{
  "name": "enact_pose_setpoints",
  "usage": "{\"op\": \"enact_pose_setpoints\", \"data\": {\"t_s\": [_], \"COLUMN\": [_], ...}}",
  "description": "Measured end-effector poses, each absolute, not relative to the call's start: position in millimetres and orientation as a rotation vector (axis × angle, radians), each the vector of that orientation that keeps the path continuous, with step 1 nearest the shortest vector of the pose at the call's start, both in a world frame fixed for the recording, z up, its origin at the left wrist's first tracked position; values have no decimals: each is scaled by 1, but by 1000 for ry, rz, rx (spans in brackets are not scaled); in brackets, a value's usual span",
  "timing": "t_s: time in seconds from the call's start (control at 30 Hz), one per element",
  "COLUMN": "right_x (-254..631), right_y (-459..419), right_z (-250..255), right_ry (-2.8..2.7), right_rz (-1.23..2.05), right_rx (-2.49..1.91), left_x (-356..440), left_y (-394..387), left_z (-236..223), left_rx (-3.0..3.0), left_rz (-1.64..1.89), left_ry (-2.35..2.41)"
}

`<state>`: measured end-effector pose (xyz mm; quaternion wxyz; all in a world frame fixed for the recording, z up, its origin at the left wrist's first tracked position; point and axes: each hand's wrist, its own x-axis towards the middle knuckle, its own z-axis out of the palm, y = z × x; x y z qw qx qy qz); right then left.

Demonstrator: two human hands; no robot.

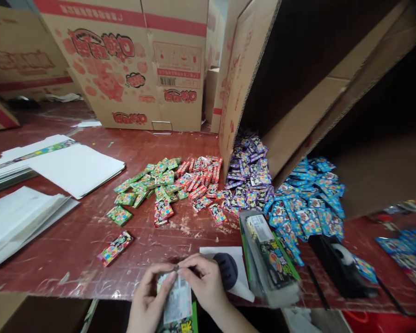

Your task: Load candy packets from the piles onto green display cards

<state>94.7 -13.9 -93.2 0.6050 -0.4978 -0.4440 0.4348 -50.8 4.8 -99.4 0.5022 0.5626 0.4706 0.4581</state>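
Note:
My left hand and my right hand are together at the table's near edge, both closed on a small flat packet with a clear front and green edge. The fingertips pinch its top edge. On the red table beyond lie heaps of small sweet packets: green ones, red ones, purple ones and blue ones. A single red packet lies apart to the left.
An open display box stands right of my hands, with a black tape dispenser beyond it. Stacks of white sheets lie at left. Large cardboard cartons line the back; one tipped carton spills packets.

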Motion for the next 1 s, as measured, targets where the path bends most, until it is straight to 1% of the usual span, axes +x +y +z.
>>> {"op": "enact_pose_setpoints", "data": {"t_s": [0.1,0.23,0.37,0.43,0.53,0.6,0.77,0.9,1.0], "right_x": [100,110,117,115,108,111,178,232,236], "right_y": [-8,4,5,-2,-16,-23,-28,-30,-38], "right_z": [-90,-93,-97,-96,-89,-84,-92,-109,-108], "right_ry": [-989,-849,-870,-978,-1245,-1384,-1351,-1573,-1863], "right_rz": [1149,1419,1447,1326,1012,862,588,532,557], "right_rx": [-1132,-1166,-1200,-1196,-1204,-1244,-1524,-1655,-1627], "left_x": [-56,-56,-51,-48,-44,-43,-56,-69,-68], "left_y": [10,14,8,3,-3,-3,29,80,96], "left_z": [-87,-81,-87,-90,-95,-99,-110,-110,-98], "left_rx": [1310,1060,1193,1290,1311,1296,1366,1489,1712], "left_rz": [929,860,858,920,1002,1011,1038,1122,1116], "left_ry": [1165,1228,1224,1213,1207,1212,1407,1539,1501]}}
